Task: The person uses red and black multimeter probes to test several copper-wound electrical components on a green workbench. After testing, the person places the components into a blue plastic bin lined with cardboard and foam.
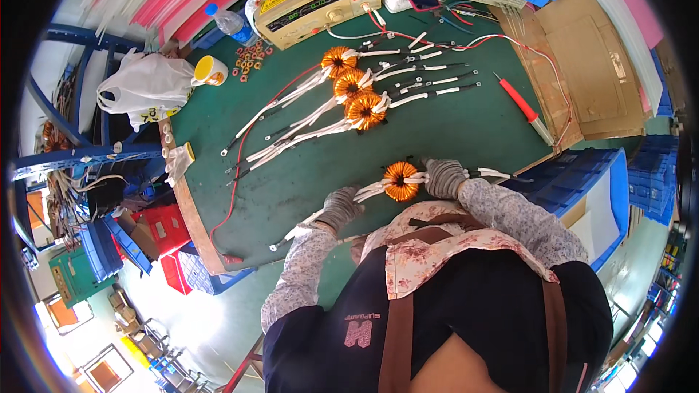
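Close to my body, a ring-shaped coil wound with copper-coloured wire (pixel 399 191) is held just over the green work mat (pixel 262 196). My left hand (pixel 342 208), in a grey striped glove, is closed round the white sleeved leads (pixel 373 190) on the coil's left. On the other side my right hand (pixel 443 177), gloved alike, grips the leads right beside the winding; its fingertips are partly hidden. White lead ends (pixel 489 173) stick out past that hand. Farther back, three similar coils (pixel 366 110) lie in a row, their leads spread left and right.
A bench power supply (pixel 320 13) stands at the back. At the right lie a red-handled pointed probe (pixel 518 100) and cardboard (pixel 593 65). Blue bins (pixel 619 196) flank the right edge. A yellow-and-white cup (pixel 210 71), bottle (pixel 231 23) and plastic bag (pixel 145 86) sit back left.
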Tool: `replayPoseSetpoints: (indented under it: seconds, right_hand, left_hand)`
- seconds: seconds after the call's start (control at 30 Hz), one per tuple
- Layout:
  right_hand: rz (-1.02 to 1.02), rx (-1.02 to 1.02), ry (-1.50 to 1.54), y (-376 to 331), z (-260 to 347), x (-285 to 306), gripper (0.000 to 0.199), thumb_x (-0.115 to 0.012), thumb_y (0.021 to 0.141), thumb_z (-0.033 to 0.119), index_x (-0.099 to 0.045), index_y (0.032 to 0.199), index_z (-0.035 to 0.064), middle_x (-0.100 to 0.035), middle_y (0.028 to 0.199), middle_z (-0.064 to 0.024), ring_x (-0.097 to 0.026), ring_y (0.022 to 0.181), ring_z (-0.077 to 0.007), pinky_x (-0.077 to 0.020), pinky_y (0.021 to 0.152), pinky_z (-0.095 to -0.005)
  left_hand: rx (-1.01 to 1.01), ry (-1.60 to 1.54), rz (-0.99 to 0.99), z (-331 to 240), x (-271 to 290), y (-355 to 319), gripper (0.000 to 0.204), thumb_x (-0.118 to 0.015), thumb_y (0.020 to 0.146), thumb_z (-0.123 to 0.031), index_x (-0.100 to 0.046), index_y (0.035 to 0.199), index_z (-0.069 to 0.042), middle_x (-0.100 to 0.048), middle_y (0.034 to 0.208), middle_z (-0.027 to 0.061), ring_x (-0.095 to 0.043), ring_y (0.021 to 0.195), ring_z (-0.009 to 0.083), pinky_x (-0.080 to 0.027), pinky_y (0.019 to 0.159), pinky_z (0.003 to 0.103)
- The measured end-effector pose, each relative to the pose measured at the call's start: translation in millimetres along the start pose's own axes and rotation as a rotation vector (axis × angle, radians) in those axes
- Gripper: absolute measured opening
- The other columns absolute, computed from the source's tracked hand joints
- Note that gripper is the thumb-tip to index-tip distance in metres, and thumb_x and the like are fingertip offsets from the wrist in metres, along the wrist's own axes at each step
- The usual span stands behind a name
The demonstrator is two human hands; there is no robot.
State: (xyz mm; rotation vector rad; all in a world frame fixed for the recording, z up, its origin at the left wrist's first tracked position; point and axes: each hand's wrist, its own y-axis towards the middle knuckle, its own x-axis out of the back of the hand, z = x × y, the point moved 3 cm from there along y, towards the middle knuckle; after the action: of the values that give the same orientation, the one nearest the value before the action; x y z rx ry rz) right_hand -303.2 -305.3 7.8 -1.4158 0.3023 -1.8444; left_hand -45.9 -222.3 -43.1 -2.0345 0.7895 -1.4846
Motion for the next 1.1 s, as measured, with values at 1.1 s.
replayPoseSetpoints:
  seconds: [1.1]
  right_hand:
    - [-1.600,-0.621,-0.374,-498,-257,87,0.060,-0.068,0.060,0.013,-0.049,0.115,0.0035,-0.054,0.100,-0.0122,-0.052,0.092,-0.0293,-0.0403,0.081,-0.0408]
  left_hand:
    - [-0.950,-0.728,0.168,-447,41,-20,0.030,-0.055,0.085,-0.009,-0.049,0.114,0.000,-0.057,0.100,0.0106,-0.054,0.096,0.0197,-0.043,0.086,0.033]
